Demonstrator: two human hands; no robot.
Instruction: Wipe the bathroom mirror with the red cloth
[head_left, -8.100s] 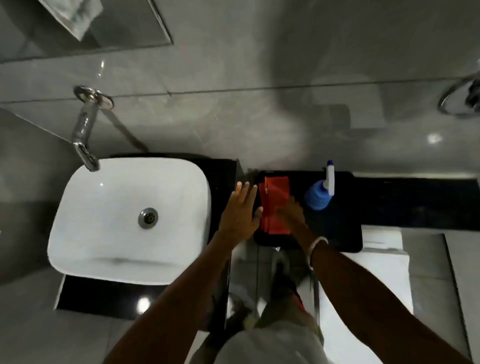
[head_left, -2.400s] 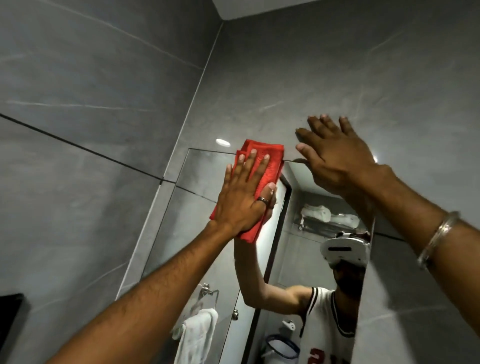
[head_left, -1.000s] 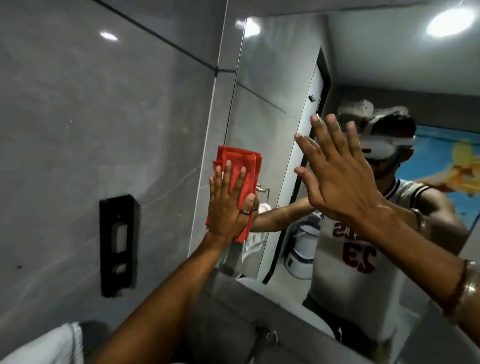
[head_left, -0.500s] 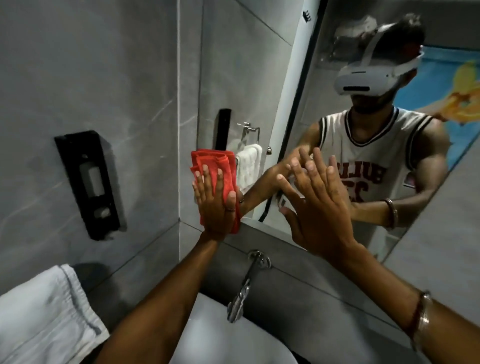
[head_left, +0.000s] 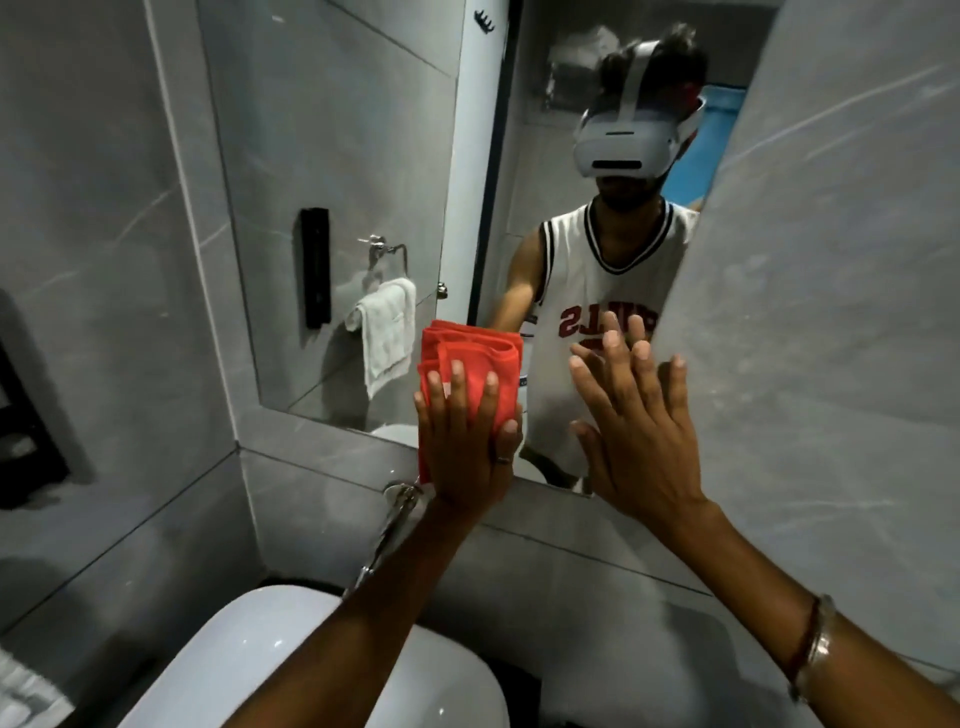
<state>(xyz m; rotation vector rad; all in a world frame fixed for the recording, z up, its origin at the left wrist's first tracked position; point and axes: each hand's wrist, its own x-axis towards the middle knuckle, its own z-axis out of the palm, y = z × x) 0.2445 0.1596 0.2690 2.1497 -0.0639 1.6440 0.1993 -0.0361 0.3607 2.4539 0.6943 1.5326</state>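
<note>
Left hand (head_left: 467, 447): palm flat, fingers spread, pressing the folded red cloth (head_left: 470, 364) against the glass at the bottom edge of the bathroom mirror (head_left: 337, 156); the cloth's lower end overlaps the grey tile just below the frame. A ring shows on one finger. Right hand (head_left: 639, 431): open, fingers extended, flat at the mirror's lower right corner, holding nothing; whether the palm touches the surface cannot be told. A metal bangle (head_left: 813, 649) sits on the right wrist. Directly below the left hand, a chrome wall-mounted tap (head_left: 387, 535) angles down over a white basin (head_left: 291, 665). The mirror reflects a white hand towel (head_left: 387, 332) on a ring and a person wearing a white headset.
</note>
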